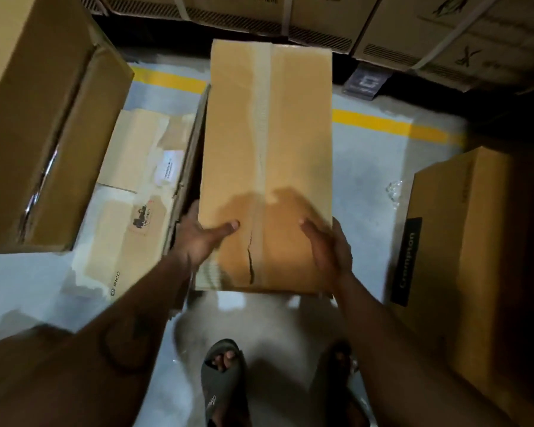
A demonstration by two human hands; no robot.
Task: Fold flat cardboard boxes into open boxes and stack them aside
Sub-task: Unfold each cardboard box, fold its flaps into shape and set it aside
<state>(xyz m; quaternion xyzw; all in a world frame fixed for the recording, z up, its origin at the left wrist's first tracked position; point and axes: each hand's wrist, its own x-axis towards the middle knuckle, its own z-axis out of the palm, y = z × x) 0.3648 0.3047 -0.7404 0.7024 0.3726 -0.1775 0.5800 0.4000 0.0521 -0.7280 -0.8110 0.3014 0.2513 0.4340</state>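
A tall brown cardboard box (293,143) is held up in front of me, its taped face turned toward the camera. A strip of clear tape runs down its middle and is torn near the lower end. My left hand (198,235) grips the box's lower left edge, thumb lying on the taped face and fingers round the side. My right hand (329,248) holds the lower right edge in the same way, thumb on the face. Flat cardboard boxes (130,211) lie on the floor to the left of it.
A large brown box (43,124) stands at the left and another brown carton (475,257) at the right. Strapped cartons (444,35) line the back. The grey floor (367,167) has a yellow line (389,123). My sandalled feet (224,383) stand below the box.
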